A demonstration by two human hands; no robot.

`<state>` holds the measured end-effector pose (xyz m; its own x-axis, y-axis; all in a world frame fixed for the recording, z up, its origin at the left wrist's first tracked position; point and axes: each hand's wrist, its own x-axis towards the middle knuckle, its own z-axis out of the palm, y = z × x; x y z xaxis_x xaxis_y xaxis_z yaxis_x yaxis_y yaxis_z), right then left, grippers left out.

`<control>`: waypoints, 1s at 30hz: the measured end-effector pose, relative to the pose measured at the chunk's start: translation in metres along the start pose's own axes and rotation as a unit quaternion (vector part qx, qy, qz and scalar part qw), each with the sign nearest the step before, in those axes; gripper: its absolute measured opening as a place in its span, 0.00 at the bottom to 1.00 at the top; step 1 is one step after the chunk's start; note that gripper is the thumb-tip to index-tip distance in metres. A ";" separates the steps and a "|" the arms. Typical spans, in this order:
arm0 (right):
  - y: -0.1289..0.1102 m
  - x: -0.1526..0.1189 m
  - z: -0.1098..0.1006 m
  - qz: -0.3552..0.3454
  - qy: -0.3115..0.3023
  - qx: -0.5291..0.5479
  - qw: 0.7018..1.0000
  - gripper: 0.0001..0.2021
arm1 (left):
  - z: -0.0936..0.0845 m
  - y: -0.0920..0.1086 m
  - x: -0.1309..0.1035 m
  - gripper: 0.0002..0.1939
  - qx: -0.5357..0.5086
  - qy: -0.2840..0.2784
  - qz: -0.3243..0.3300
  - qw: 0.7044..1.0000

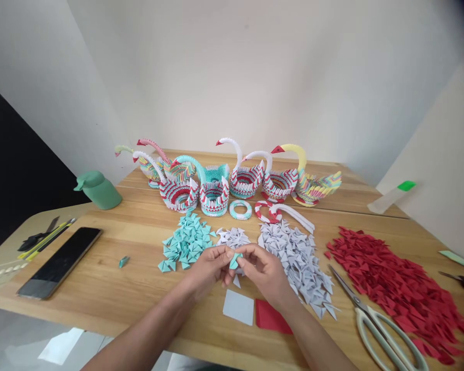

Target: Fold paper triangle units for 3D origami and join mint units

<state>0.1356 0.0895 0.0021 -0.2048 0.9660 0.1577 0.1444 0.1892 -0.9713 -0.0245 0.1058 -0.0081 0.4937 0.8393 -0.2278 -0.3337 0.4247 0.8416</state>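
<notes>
Between my fingertips is a small teal folded paper piece (235,260). My left hand (213,264) pinches it from the left, and my right hand (261,268) grips it from the right with thumb and forefinger. Just behind my hands lie a pile of teal folded paper triangles (187,239), a small pale heap (233,236) and a larger pile of pale lilac triangles (294,257). Below the hands, a pale paper sheet (238,307) and a stack of red paper (270,316) rest on the table, the red partly under my right forearm.
Several paper swans (214,193) stand at the back, with two paper rings (240,210) before them. Red triangles (394,283) and scissors (375,314) lie right. A phone (60,263), a green jug (98,189) and one teal piece (123,262) are left. A glue bottle (392,197) stands far right.
</notes>
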 end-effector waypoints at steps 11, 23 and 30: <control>0.002 0.000 0.000 0.011 -0.001 0.021 1.000 0.08 | 0.000 0.000 -0.001 0.22 -0.007 -0.005 -0.002 1.000; 0.003 0.000 0.001 0.024 -0.015 0.056 0.998 0.09 | 0.001 0.001 -0.001 0.22 -0.014 -0.005 -0.005 1.000; 0.007 0.001 0.001 0.009 0.001 0.036 0.999 0.08 | -0.002 -0.002 0.001 0.22 0.004 -0.005 0.007 1.000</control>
<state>0.1356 0.0916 -0.0044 -0.2014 0.9695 0.1395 0.0788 0.1580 -0.9843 -0.0253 0.1070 -0.0109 0.4977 0.8413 -0.2108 -0.3345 0.4105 0.8483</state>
